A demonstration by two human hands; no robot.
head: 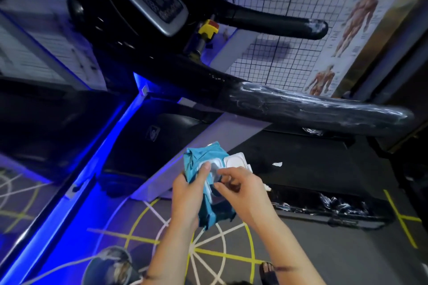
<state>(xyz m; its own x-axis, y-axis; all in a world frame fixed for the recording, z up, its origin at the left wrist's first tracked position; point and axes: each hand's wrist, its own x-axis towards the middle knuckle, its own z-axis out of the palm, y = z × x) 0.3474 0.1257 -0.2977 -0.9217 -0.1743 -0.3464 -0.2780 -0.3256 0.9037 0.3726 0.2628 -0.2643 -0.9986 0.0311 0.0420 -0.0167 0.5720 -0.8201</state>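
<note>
I am holding the pack of wipes [195,157] near me, left hand [187,194] curled round it, right hand [240,194] pinching at its opening (lid [235,161] flipped right), aiming to pull gently so one sheet comes.

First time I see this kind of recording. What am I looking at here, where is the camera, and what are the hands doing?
One camera, worn on the person's head, looks down at their two bare hands. The left hand grips a teal wet-wipe pack, its white flip lid open. The right hand pinches at the pack's opening; what it has hold of is too blurred to tell. Ahead is a treadmill: console above, film-wrapped handrail nearer. A muscle poster hangs beyond it.
</note>
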